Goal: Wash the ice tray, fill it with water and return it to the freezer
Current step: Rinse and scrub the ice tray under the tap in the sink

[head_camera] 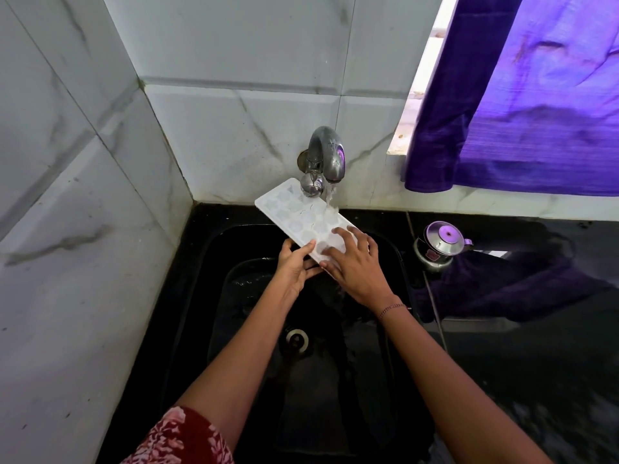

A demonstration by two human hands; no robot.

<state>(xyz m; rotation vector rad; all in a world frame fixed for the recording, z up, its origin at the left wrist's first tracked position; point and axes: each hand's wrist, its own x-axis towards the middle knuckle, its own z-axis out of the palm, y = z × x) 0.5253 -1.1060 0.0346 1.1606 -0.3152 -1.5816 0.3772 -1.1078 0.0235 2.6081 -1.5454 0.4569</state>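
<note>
**Slip and Splash Risks Mid-Rinse**

Held tilted over the black sink (214, 296): ice tray (294, 212), far end up at 11 o'clock, tucked under the tap (323, 159) at the sink's 12 o'clock. Likely to slip, being wet plastic gripped at the near end only, with most of its length hanging free. Would drop toward the drain (296, 339) at 6 o'clock if the rubbing push outweighs the hold. Could also knock the spout, just beside the far corner. Liable to splash too, with the water stream (330, 195) striking the sloped face and running off toward 5 o'clock, in the direction of the steel pot (440, 244) at 3 o'clock on the counter.

Left hand (293, 262): pinching the tray's near left corner, thumb on top, fingers curled beneath. Right hand (351, 259): fingers spread and laid on the upper face at the near end, seemingly rubbing the moulds; thumb hard to make out. Both forearms reaching in from 6 o'clock, converging at the tray.
</note>
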